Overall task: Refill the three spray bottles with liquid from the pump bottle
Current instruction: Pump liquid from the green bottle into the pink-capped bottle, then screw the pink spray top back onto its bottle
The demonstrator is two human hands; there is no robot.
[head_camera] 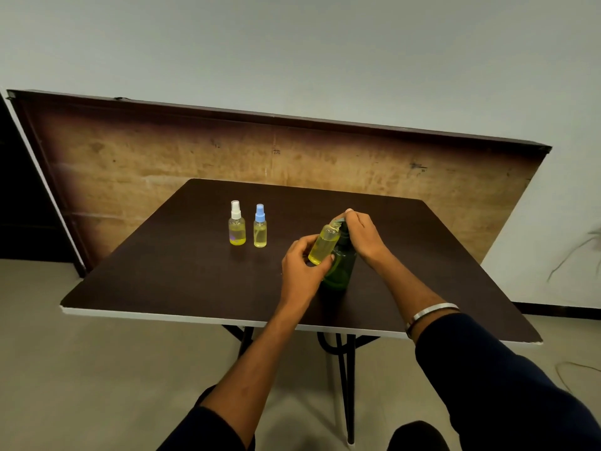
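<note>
Item one: my left hand (pixel 300 265), fingers curled round an uncapped spray bottle (pixel 323 244) of yellow liquid, held tilted with its open neck up against the pump spout.

Item two: my right hand (pixel 361 234), fingers bent down over the head of the green pump bottle (pixel 341 266), which stands on the dark table (pixel 162 271) directly beneath that hand and just right of my left.

Item three: white-capped spray bottle (pixel 237 223), upright, well to the left of my left hand and farther from me.

Item four: blue-capped spray bottle (pixel 260 226), upright, just beside the white-capped one, on the side nearer my hands. I see yellow liquid in both.

Item five: metal bracelet (pixel 431 312) on my right wrist.
</note>
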